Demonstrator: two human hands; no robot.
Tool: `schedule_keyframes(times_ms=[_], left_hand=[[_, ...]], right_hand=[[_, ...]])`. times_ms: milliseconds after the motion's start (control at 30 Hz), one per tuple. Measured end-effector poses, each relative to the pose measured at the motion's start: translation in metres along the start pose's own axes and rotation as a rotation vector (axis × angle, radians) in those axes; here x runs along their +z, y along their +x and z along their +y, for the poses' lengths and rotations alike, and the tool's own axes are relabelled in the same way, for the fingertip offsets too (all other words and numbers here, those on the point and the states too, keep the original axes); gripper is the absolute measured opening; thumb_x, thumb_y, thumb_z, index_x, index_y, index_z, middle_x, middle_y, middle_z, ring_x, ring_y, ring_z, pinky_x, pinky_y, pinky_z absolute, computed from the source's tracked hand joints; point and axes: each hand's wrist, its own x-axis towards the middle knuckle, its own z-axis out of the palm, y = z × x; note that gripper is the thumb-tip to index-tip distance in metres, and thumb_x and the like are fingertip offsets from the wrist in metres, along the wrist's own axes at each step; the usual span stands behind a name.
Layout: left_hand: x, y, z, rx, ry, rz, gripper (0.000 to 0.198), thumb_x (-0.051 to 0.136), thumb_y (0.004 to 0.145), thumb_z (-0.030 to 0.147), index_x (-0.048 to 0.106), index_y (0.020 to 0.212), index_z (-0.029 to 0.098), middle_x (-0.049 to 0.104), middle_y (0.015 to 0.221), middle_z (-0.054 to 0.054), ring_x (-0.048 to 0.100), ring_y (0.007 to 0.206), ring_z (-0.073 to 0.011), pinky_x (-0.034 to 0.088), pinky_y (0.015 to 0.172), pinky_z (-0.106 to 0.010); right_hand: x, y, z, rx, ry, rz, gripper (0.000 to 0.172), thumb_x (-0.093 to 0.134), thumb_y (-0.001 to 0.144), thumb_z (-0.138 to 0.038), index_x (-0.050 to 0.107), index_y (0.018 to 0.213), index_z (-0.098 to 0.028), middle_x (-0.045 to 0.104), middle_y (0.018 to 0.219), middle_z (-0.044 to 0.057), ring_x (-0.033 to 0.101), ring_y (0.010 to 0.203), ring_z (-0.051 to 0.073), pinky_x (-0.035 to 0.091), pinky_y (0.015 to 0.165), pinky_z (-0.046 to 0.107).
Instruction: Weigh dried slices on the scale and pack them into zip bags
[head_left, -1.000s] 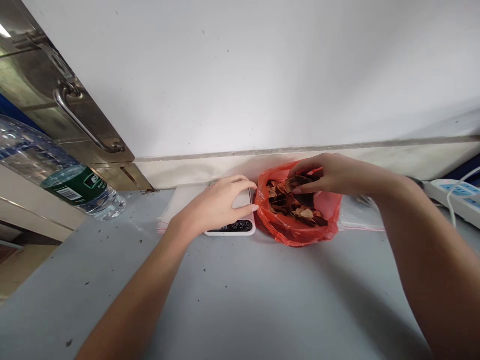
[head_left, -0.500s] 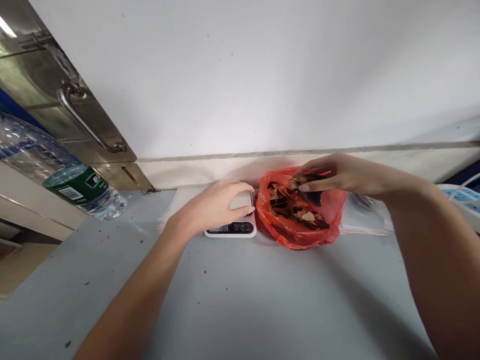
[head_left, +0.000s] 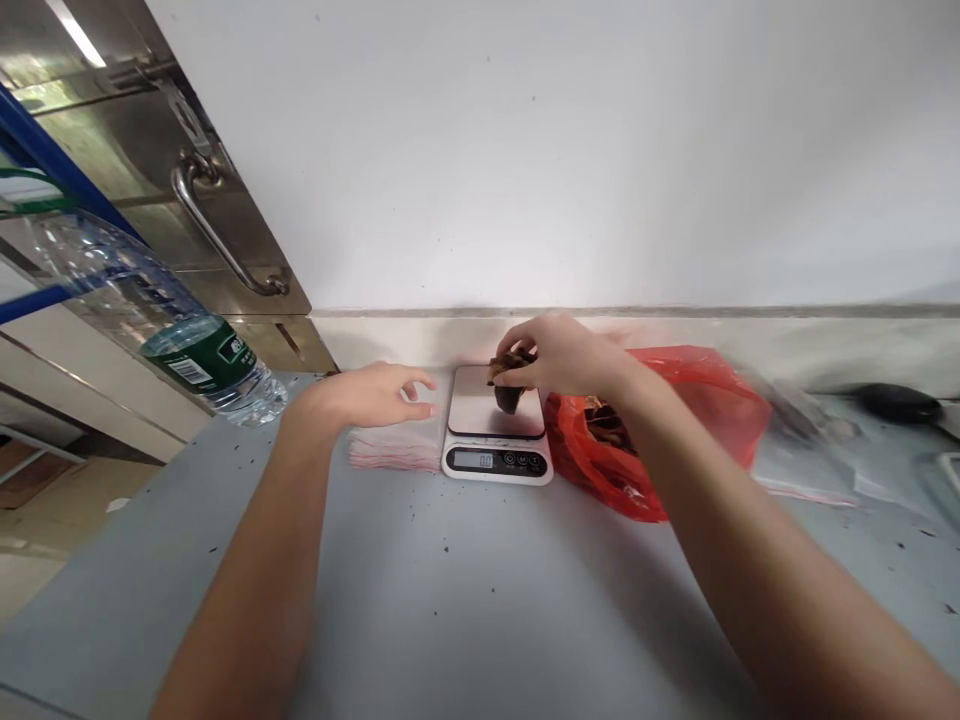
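A reading that looks like 0.0 is shown on the display (head_left: 474,460) of a white kitchen scale (head_left: 459,405) at the centre of the frame, where buttons marked M and T can be made out beside a power symbol. Dark brown dried pieces (head_left: 508,392) are pinched between the thumb and fingers of the right hand (head_left: 562,355) and are held over the weighing plate; whether the plate is touched cannot be told. More brown pieces (head_left: 604,420) are held in a red plastic bag (head_left: 705,365), right of centre, partly hidden by the right forearm. The left hand (head_left: 367,395), left of centre, is held with thumb and fingers parted and nothing gripped, above a stack of clear bags (head_left: 397,450) edged in red. At the left of the frame, a clear plastic bottle (head_left: 131,265), partly filled with clear liquid, is wrapped in a green label (head_left: 214,355) printed with a barcode and white lettering too small to be read
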Motion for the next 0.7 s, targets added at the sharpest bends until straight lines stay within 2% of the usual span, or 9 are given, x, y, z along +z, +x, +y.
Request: schedule_keyframes(times_ms=[100,233,333,400,500,600,700], left_hand=[[0.003,0.005,-0.011,-0.007,0.034,-0.061,0.072,0.056,0.086,0.065,0.058,0.150,0.031,0.070,0.144,-0.011,0.072,0.118,-0.0336,0.056,0.093,-0.038],[0.004,0.007,-0.017,-0.014,0.009,-0.098,0.072,0.059,0.085,0.067,0.059,0.147,0.029,0.068,0.147,-0.012,0.072,0.117,-0.0333,0.056,0.093,-0.038],[0.004,0.005,-0.016,-0.004,-0.013,-0.069,0.071,0.055,0.089,0.065,0.058,0.149,0.027,0.066,0.149,-0.011,0.070,0.119,-0.0337,0.054,0.097,-0.041],[0.004,0.004,-0.015,-0.017,-0.013,-0.071,0.071,0.054,0.089,0.065,0.057,0.150,0.028,0.066,0.149,-0.011,0.070,0.118,-0.0340,0.054,0.096,-0.041],[0.002,0.003,-0.015,-0.028,0.003,-0.077,0.072,0.055,0.087,0.066,0.057,0.150,0.031,0.068,0.146,-0.011,0.071,0.117,-0.0333,0.055,0.094,-0.039],[-0.001,0.000,-0.015,-0.013,0.007,-0.090,0.073,0.062,0.079,0.063,0.063,0.144,0.030,0.072,0.140,-0.010,0.073,0.113,-0.0331,0.056,0.089,-0.037],[-0.002,-0.001,-0.016,-0.013,0.011,-0.123,0.067,0.070,0.067,0.052,0.071,0.130,0.029,0.075,0.134,-0.009,0.074,0.108,-0.0335,0.057,0.083,-0.035]], right_hand=[[0.019,0.011,-0.005,0.057,-0.112,-0.040,0.008,0.069,0.090,-0.018,0.073,0.096,-0.019,0.081,0.105,0.007,0.072,0.088,0.019,0.050,0.068,0.025],[0.027,0.013,-0.006,0.063,-0.152,-0.098,0.015,0.069,0.088,-0.017,0.074,0.102,-0.020,0.081,0.105,0.008,0.074,0.091,0.021,0.050,0.067,0.025],[0.025,0.011,-0.006,0.063,-0.175,-0.136,0.038,0.071,0.088,-0.022,0.072,0.126,-0.021,0.078,0.124,0.008,0.074,0.105,0.023,0.054,0.078,0.027],[0.022,0.009,-0.005,0.084,-0.193,-0.154,0.057,0.073,0.088,-0.029,0.064,0.144,-0.023,0.073,0.137,0.009,0.072,0.115,0.027,0.056,0.088,0.031],[0.016,0.005,-0.001,0.092,-0.195,-0.159,0.074,0.075,0.087,-0.036,0.054,0.156,-0.026,0.071,0.142,0.010,0.071,0.121,0.030,0.056,0.098,0.036],[0.006,0.001,0.005,0.073,-0.167,-0.105,0.067,0.073,0.088,-0.041,0.059,0.152,-0.026,0.074,0.136,0.011,0.072,0.119,0.030,0.058,0.098,0.038],[-0.005,-0.005,0.011,0.071,-0.110,0.035,0.050,0.067,0.092,-0.041,0.070,0.138,-0.024,0.077,0.127,0.011,0.073,0.115,0.027,0.059,0.092,0.035]])
